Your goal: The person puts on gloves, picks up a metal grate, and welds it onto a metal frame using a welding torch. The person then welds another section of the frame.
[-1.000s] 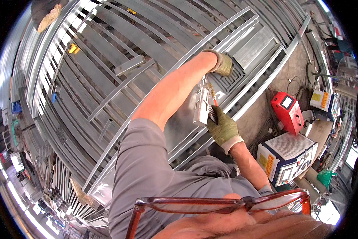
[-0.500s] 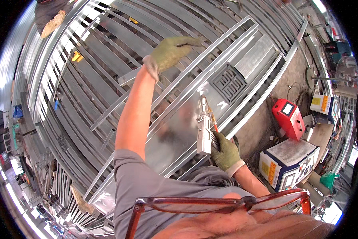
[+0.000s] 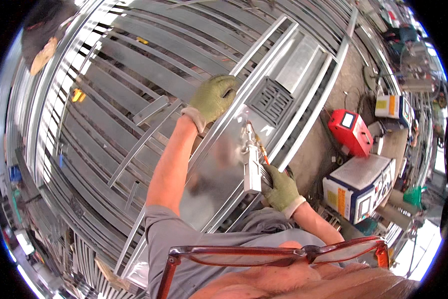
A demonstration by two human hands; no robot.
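Observation:
My right hand (image 3: 282, 190), in an olive-green work glove, is wrapped round the grip of a silver handheld welding gun (image 3: 252, 169). A thin orange line runs along the gun. Its nozzle points up and away, close over a shiny sheet-metal panel (image 3: 209, 184), just short of a dark square slotted grille (image 3: 271, 101). My left hand (image 3: 212, 98), gloved the same way, is closed over a long metal bar (image 3: 259, 46) at the panel's left side. The glove hides the part of the bar under it, and the fingertips are mostly out of sight.
Rows of metal slats (image 3: 134, 84) spread left and ahead, with a yellow tool (image 3: 78, 95) among them. To the right stand a red machine (image 3: 351, 132) and a white-and-blue machine (image 3: 361, 184). Another person's gloved hand (image 3: 43, 56) shows at the upper left.
My left hand has come down and closed over the bar, its outstretched fingers now curled in. The welding gun has stayed near the grille. The view has shifted slightly.

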